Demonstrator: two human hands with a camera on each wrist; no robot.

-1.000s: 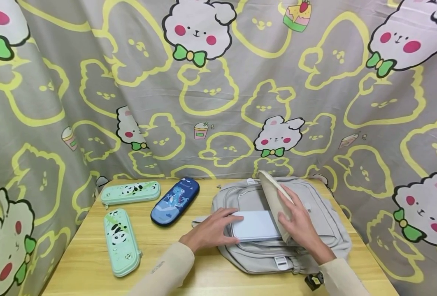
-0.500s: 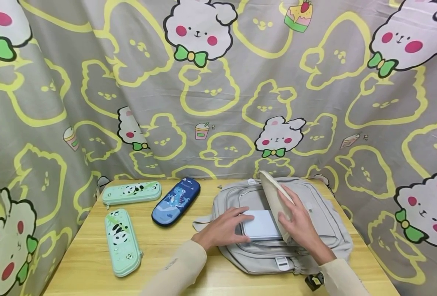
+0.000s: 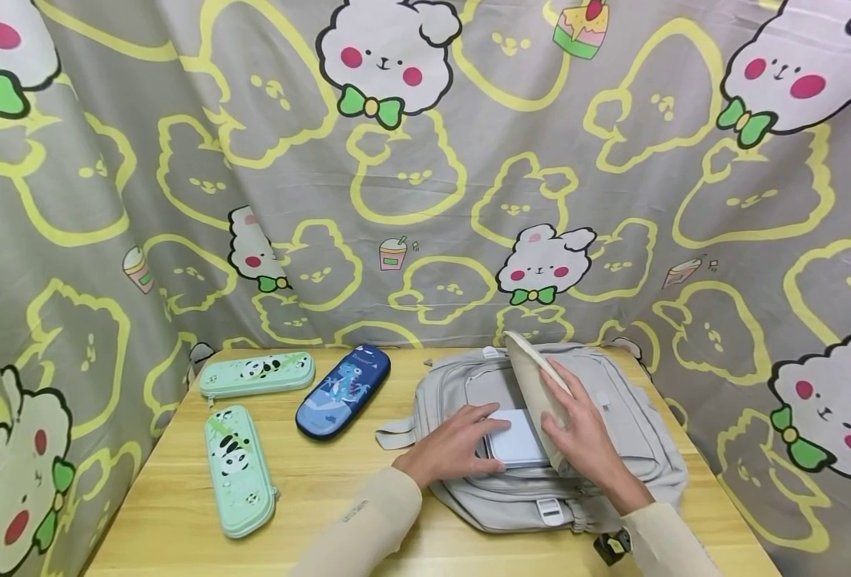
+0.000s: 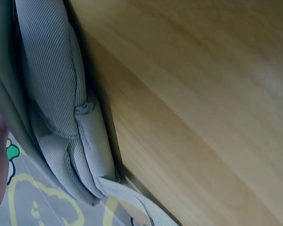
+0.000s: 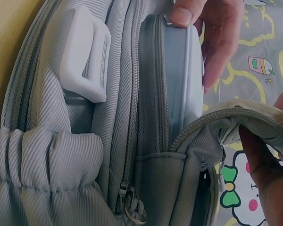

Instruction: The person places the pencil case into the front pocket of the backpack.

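Note:
A grey backpack [image 3: 635, 409] lies on the table, its front pocket unzipped. My right hand [image 3: 584, 437] holds the pocket's flap [image 3: 536, 389] raised, thumb on one side and fingers on the other. With thumb and fingers on its left end, my left hand [image 3: 454, 447] grips a pale blue flat box [image 3: 519, 437]. The box's right part is inside the pocket, hidden behind the flap. In the right wrist view, the box [image 5: 185, 70] stands within the zipped edge of the pocket, the left hand [image 5: 221, 33] at its far end. The left wrist view catches mostly the backpack's side [image 4: 52, 70].
Two mint-green panda pencil cases [image 3: 256, 374] lie at the table's left, one behind the other. A dark blue dinosaur pencil case [image 3: 342, 393] lies between them and the backpack. A strap [image 3: 395, 435] sticks out leftward. A patterned curtain [image 3: 411, 176] hangs behind the table [image 3: 324, 513].
My left hand has moved right with the pale blue box, which has slid deeper into the pocket under the flap. My right hand and the flap have stayed in place.

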